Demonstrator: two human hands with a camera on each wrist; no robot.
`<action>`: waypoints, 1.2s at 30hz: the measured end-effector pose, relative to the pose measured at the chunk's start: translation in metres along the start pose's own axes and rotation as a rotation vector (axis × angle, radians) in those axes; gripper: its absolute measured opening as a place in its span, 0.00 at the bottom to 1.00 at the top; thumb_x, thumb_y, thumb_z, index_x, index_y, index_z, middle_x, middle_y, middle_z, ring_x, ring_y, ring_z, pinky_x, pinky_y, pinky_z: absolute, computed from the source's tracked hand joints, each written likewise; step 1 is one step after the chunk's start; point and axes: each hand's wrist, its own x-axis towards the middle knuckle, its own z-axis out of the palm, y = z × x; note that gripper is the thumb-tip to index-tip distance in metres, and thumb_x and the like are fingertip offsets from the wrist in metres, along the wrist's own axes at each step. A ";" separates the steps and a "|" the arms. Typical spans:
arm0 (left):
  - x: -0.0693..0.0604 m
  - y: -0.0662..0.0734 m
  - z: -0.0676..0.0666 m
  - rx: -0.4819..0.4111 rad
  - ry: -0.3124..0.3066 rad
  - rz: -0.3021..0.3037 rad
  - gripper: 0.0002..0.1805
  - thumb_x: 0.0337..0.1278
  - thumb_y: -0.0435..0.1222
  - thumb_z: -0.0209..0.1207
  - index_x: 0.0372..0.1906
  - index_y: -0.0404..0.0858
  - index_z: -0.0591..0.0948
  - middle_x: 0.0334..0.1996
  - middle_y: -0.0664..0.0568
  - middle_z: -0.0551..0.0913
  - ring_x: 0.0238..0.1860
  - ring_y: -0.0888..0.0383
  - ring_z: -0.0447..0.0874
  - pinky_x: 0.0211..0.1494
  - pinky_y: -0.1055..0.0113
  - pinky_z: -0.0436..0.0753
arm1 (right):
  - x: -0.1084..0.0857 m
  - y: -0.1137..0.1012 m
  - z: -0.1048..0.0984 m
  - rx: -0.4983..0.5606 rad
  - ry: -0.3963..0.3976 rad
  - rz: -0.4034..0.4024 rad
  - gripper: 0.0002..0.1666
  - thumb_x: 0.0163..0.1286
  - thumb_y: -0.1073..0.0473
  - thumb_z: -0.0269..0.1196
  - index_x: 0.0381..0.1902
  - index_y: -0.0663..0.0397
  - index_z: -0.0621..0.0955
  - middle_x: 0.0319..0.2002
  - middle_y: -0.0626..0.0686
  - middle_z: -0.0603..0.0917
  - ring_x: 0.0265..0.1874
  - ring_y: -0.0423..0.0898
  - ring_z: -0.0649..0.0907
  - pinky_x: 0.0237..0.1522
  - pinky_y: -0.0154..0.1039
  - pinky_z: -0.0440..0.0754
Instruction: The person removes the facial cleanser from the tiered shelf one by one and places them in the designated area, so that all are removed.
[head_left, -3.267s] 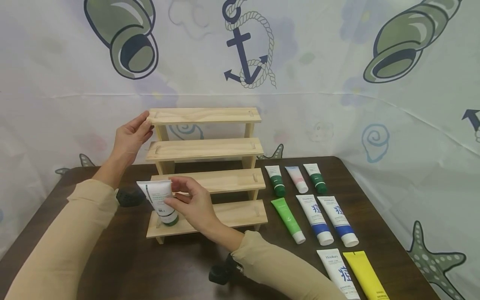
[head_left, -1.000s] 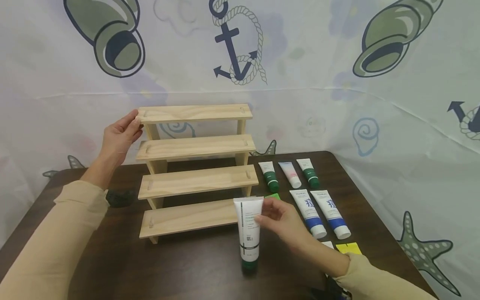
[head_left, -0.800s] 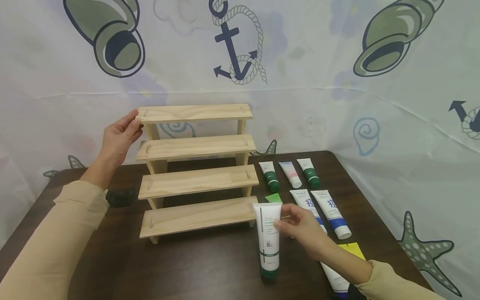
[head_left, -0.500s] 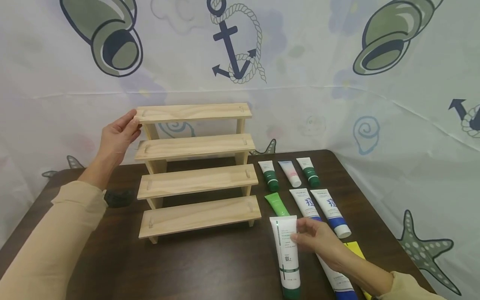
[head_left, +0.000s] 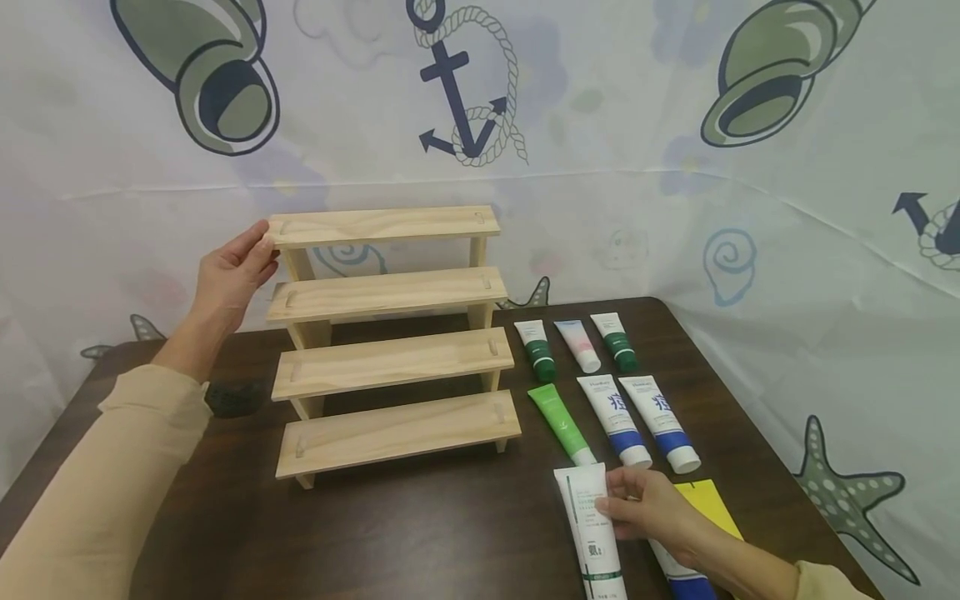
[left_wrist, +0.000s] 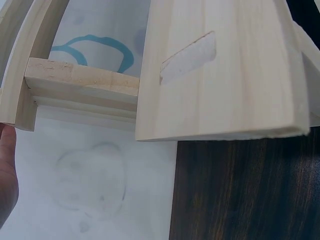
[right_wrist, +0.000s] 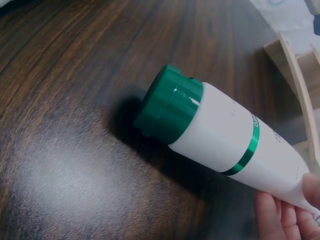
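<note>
My left hand (head_left: pixel 231 279) pinches the left end of the top board of a four-step wooden display rack (head_left: pixel 397 429); in the left wrist view only part of that hand (left_wrist: pixel 7 175) shows at the edge. My right hand (head_left: pixel 656 510) grips the flat crimped end of a white squeeze tube (head_left: pixel 590 529) with thumb and fingers. In the right wrist view the tube's green cap (right_wrist: pixel 170 105) is low over the dark tabletop; whether it touches cannot be told. The tube lies tilted just in front of a green tube (head_left: pixel 561 421).
Right of the rack, several tubes lie in rows: small green-and-white ones (head_left: pixel 536 350), a pink one (head_left: pixel 578 346), blue-and-white ones (head_left: pixel 662 423) and a yellow one (head_left: pixel 712 504), partly behind my right arm. A patterned cloth (head_left: pixel 600 208) hangs behind the dark table (head_left: pixel 337 542).
My right hand has carried the white tube from the rack's bottom step rightward and toward me, lowering it to the table's front right. My left hand stays on the top board.
</note>
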 end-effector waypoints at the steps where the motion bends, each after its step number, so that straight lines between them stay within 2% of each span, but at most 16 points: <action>1: 0.000 0.000 0.000 0.000 0.000 0.000 0.35 0.60 0.43 0.57 0.71 0.40 0.60 0.70 0.44 0.59 0.67 0.60 0.65 0.63 0.76 0.70 | 0.000 0.001 0.000 -0.010 0.005 0.005 0.30 0.60 0.59 0.67 0.53 0.75 0.72 0.39 0.56 0.81 0.35 0.46 0.82 0.38 0.47 0.88; 15: 0.002 -0.001 -0.002 0.010 -0.007 -0.004 0.35 0.61 0.43 0.56 0.71 0.41 0.59 0.71 0.44 0.57 0.68 0.57 0.62 0.64 0.74 0.68 | 0.001 0.009 0.006 -0.112 0.043 0.079 0.24 0.59 0.61 0.68 0.48 0.73 0.75 0.32 0.54 0.80 0.30 0.44 0.80 0.33 0.45 0.89; 27: 0.002 -0.001 -0.003 0.015 -0.014 -0.002 0.35 0.62 0.43 0.55 0.71 0.41 0.58 0.71 0.44 0.57 0.69 0.55 0.60 0.66 0.72 0.66 | 0.003 0.010 0.005 -0.137 0.055 0.067 0.23 0.59 0.63 0.67 0.47 0.74 0.75 0.32 0.54 0.81 0.31 0.45 0.81 0.33 0.45 0.89; 36: 0.002 -0.001 -0.001 0.016 -0.021 -0.007 0.35 0.62 0.43 0.55 0.72 0.41 0.58 0.71 0.44 0.57 0.69 0.55 0.59 0.66 0.71 0.66 | 0.005 0.009 0.007 -0.200 0.086 0.084 0.23 0.58 0.63 0.68 0.48 0.72 0.76 0.33 0.54 0.83 0.31 0.45 0.82 0.31 0.43 0.88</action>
